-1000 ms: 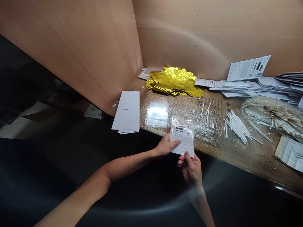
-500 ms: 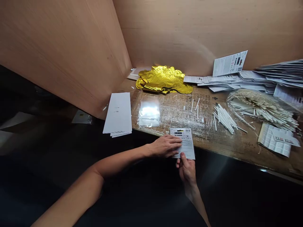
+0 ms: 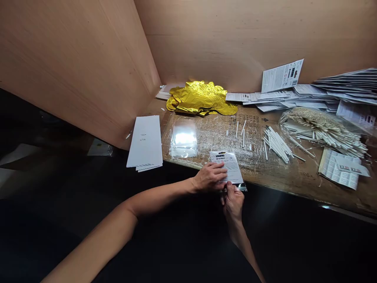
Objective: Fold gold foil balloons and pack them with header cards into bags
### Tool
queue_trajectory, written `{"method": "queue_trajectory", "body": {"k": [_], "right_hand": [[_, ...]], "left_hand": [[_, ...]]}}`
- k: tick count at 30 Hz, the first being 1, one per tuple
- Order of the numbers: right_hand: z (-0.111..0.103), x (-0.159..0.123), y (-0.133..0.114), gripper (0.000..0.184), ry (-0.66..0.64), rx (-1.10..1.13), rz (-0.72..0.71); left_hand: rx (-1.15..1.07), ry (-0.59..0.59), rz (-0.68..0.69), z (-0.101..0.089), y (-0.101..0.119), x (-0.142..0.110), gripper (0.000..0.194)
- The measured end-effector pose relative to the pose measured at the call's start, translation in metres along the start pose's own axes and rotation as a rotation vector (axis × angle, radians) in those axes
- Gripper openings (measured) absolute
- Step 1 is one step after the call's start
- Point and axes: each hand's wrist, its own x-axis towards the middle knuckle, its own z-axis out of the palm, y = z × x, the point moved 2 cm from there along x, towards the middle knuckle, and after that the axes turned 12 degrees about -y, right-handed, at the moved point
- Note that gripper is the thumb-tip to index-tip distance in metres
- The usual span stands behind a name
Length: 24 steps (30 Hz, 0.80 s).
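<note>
A printed white card [image 3: 235,173] in a see-through plastic sleeve [image 3: 240,187] lies at the table's front edge. The sleeve's dark-looking strip juts out past the card's near edge. Across the card's left part rests my left hand [image 3: 210,177], its fingers stretched out flat on the print. My right hand [image 3: 233,198] pinches the sleeve's near edge, thumb on top and fingers curled below. Beyond the hands sits a stack of see-through sleeves [image 3: 184,137], shiny with glare. White paper sheets [image 3: 144,141] lie to its left, overhanging the front edge.
Gold foil pieces [image 3: 203,98] are heaped by the back wall [image 3: 220,39]. Several white sticks [image 3: 277,143] lie loose beside a plastic bag of sticks [image 3: 326,129]. Printed cards [image 3: 282,76] pile up at the back right. A sticker sheet [image 3: 338,169] lies at the right.
The sleeve's see-through end now shows beyond the card's near edge. Card and right hand have shifted slightly away from me. My left hand stays on the card, a little further right.
</note>
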Motion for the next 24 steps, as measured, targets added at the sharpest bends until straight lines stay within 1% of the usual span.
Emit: {"method": "queue_trajectory", "body": {"k": [2, 3, 4, 5, 6, 7, 8, 9, 10, 12, 14, 16, 17, 19, 22, 24], "right_hand": [[-0.004, -0.001, -0.01, 0.059, -0.045, -0.132, 0.011], [-0.006, -0.001, -0.019, 0.056, -0.056, -0.244, -0.009], [-0.007, 0.0, -0.03, 0.052, -0.052, -0.38, -0.065], [-0.007, 0.003, -0.043, 0.046, -0.042, -0.53, -0.159], [-0.005, 0.007, -0.056, 0.039, -0.046, -0.683, -0.284], [0.0, 0.013, -0.068, 0.032, -0.076, -0.828, -0.418], [0.006, 0.02, -0.078, 0.026, -0.14, -0.961, -0.534], [0.014, 0.028, -0.084, 0.023, -0.234, -1.083, -0.617], [0.021, 0.037, -0.087, 0.023, -0.341, -1.197, -0.664], [0.03, 0.052, -0.087, 0.028, -0.502, -1.385, -0.687], [0.03, 0.059, -0.083, 0.03, -0.598, -1.484, -0.68], [0.022, 0.058, -0.081, 0.028, -0.658, -1.497, -0.688], [0.018, 0.057, -0.082, 0.028, -0.67, -1.485, -0.7], [0.015, 0.056, -0.084, 0.027, -0.653, -1.469, -0.726], [0.022, 0.062, -0.085, 0.024, -0.636, -1.511, -0.714], [0.029, 0.065, -0.086, 0.019, -0.691, -1.476, -0.66]], "left_hand": [[-0.016, 0.009, 0.009, -0.006, -0.01, 0.007, 0.019], [-0.006, -0.008, 0.023, -0.013, -0.016, 0.012, 0.017], [0.005, -0.028, 0.039, -0.02, -0.023, 0.017, 0.016], [0.011, -0.047, 0.053, -0.029, -0.031, 0.022, 0.016], [0.006, -0.06, 0.062, -0.038, -0.038, 0.027, 0.016], [-0.006, -0.07, 0.07, -0.046, -0.046, 0.031, 0.016], [-0.019, -0.079, 0.079, -0.053, -0.052, 0.034, 0.017], [-0.03, -0.089, 0.092, -0.058, -0.057, 0.037, 0.018], [-0.037, -0.097, 0.111, -0.061, -0.061, 0.038, 0.019], [-0.053, -0.105, 0.147, -0.063, -0.065, 0.039, 0.019], [-0.075, -0.108, 0.161, -0.06, -0.066, 0.039, 0.017], [-0.086, -0.114, 0.153, -0.057, -0.067, 0.039, 0.017], [-0.088, -0.119, 0.147, -0.056, -0.068, 0.039, 0.017], [-0.098, -0.126, 0.142, -0.055, -0.069, 0.04, 0.016], [-0.114, -0.129, 0.141, -0.056, -0.07, 0.04, 0.016], [-0.115, -0.115, 0.149, -0.057, -0.068, 0.038, 0.017]]}}
